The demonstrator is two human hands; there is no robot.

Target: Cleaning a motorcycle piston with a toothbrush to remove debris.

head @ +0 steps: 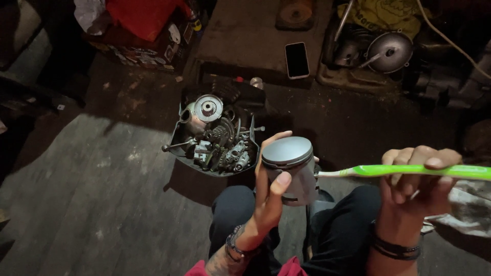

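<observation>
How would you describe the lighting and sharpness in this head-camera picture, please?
Head view: a bright pool lights the grey metal piston in the left hand, the green plastic toothbrush in the right hand and the tray of metal engine parts; edges fall into deep shadow; centre sharp.

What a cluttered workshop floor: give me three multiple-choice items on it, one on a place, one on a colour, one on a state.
1. Where does the phone lie?
A. On the grey slab beyond the parts tray
B. In the parts tray
C. On the person's lap

2. What colour is the toothbrush handle?
A. Red
B. Bright green
C. Black

3. How is the piston held?
A. Lying on the floor
B. Gripped in the left hand, crown up
C. Pinched in the right hand

Answers: 1 A, it rests on the slab behind the parts tray. 2 B, the handle is lime green. 3 B, left fingers wrap its skirt.
</observation>
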